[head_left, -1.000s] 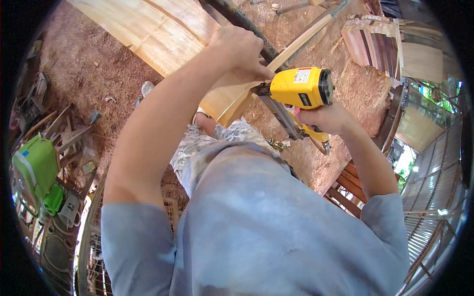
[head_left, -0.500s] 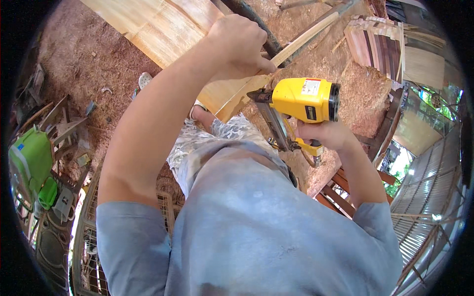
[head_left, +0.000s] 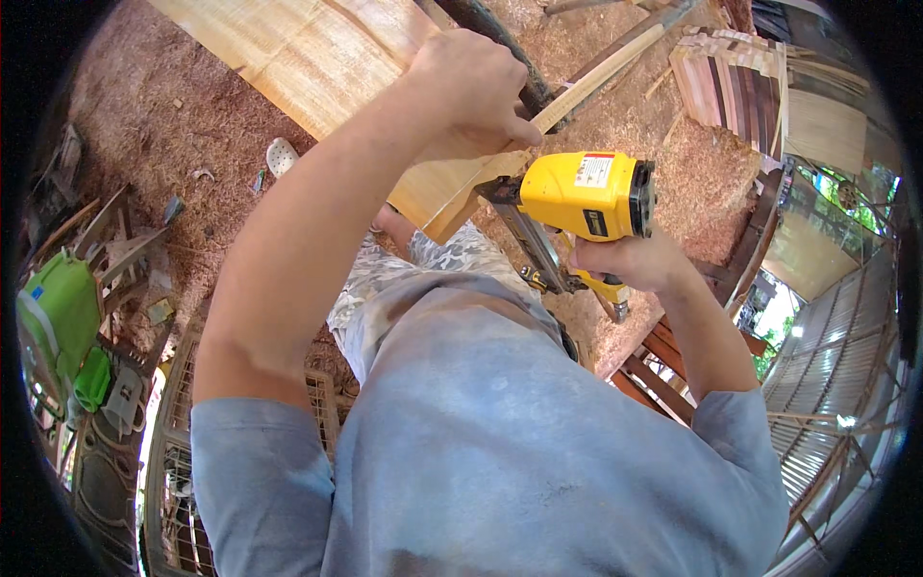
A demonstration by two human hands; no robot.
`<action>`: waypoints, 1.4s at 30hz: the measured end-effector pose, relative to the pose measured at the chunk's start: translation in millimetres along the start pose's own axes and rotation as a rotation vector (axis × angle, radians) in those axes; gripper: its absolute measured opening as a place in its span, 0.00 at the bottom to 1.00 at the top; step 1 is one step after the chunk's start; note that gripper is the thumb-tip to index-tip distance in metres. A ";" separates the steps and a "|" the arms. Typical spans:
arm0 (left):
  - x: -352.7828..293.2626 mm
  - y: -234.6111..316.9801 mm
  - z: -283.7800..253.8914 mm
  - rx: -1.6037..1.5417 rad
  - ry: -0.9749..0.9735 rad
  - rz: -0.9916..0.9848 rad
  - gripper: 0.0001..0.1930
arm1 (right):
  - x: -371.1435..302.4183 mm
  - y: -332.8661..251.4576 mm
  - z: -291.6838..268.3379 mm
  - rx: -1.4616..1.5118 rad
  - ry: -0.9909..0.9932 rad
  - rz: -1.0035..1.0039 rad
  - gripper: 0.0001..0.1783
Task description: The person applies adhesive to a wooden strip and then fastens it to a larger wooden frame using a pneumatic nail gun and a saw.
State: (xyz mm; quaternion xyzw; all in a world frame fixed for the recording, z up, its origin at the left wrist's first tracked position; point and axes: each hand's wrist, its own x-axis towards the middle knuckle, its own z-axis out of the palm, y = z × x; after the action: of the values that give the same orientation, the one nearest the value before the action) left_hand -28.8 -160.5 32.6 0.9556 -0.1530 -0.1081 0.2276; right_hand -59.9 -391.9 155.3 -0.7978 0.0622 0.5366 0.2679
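Nail gun [head_left: 582, 195] grasped by right hand [head_left: 630, 260], nose [head_left: 500, 190] near board [head_left: 308, 58]; left hand [head_left: 471, 91], clasping board, hides part; shoe [head_left: 282, 156], 10 o'clock; stacked planks [head_left: 726, 91], 2 o'clock.

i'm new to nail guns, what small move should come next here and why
Probably slide the left hand slightly farther up the wooden board, away from the yellow nail gun. The right hand grips the tool with its nose by the board's edge, and the left thumb lies close to that nose, so more clearance looks safer.
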 end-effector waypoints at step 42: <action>1.8 14.8 -5.9 -0.042 -0.042 0.008 0.36 | -17.3 23.5 25.4 -0.094 0.160 -0.192 0.29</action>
State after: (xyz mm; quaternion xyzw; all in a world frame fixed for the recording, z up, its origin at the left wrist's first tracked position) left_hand -29.1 -171.3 44.4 0.9475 -0.1592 -0.1304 0.2447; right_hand -97.1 -402.6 155.1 -0.8520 -0.0185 0.4453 0.2747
